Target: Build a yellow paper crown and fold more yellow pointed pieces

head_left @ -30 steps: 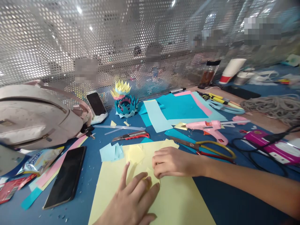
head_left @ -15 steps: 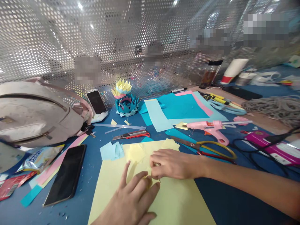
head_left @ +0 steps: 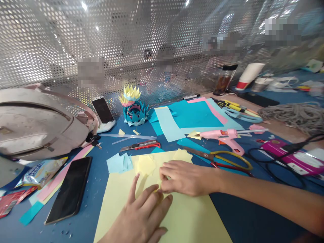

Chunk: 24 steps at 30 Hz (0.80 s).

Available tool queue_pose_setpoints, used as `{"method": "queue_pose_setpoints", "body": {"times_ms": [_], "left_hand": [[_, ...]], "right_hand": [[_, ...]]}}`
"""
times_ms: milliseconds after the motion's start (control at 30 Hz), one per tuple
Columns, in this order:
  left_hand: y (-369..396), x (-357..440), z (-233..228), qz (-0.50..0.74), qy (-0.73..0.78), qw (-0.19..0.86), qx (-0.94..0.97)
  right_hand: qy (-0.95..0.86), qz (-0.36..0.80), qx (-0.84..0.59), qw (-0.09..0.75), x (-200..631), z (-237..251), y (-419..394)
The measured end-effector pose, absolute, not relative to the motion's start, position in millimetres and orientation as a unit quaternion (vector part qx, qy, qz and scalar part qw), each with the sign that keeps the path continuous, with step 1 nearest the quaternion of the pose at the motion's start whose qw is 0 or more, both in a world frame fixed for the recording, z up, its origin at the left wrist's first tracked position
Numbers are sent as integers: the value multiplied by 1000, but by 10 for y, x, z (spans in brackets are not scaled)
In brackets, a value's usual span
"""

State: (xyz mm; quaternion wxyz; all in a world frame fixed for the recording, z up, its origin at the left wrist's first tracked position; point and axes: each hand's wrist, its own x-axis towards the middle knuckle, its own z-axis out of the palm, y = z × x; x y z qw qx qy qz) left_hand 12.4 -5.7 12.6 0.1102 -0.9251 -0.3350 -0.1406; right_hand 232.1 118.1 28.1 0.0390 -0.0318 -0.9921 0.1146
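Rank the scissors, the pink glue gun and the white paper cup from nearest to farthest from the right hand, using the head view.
From the right hand:
1. Scissors, just beyond the wrist, to its right.
2. Pink glue gun, farther back on the right, past the scissors.
3. White paper cup, lying far back right near the perforated screen.

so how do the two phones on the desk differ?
The near phone lies flat on the blue table, partly over pink paper strips; the far phone stands tilted, propped up near the bag. The near phone looks larger, being closer. Both have dark, blank screens.
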Motion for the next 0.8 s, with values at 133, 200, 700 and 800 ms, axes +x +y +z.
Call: {"method": "queue_pose_setpoints", "body": {"times_ms": [133, 200, 700, 800], "left_hand": [[-59, 122, 101, -145, -333, 111, -925], [-56, 115, 81, -146, -330, 117, -925], [-6, 125, 67, -177, -322, 145, -919], [4, 125, 60, -182, -319, 151, -918]], "right_hand": [[-993, 105, -35, 49, 2322, 283, 1164], [-993, 102, -37, 57, 2321, 280, 1160], [-965, 201, 28, 168, 2450, 193, 1304], [-970, 181, 30, 161, 2471, 203, 1328]]}}
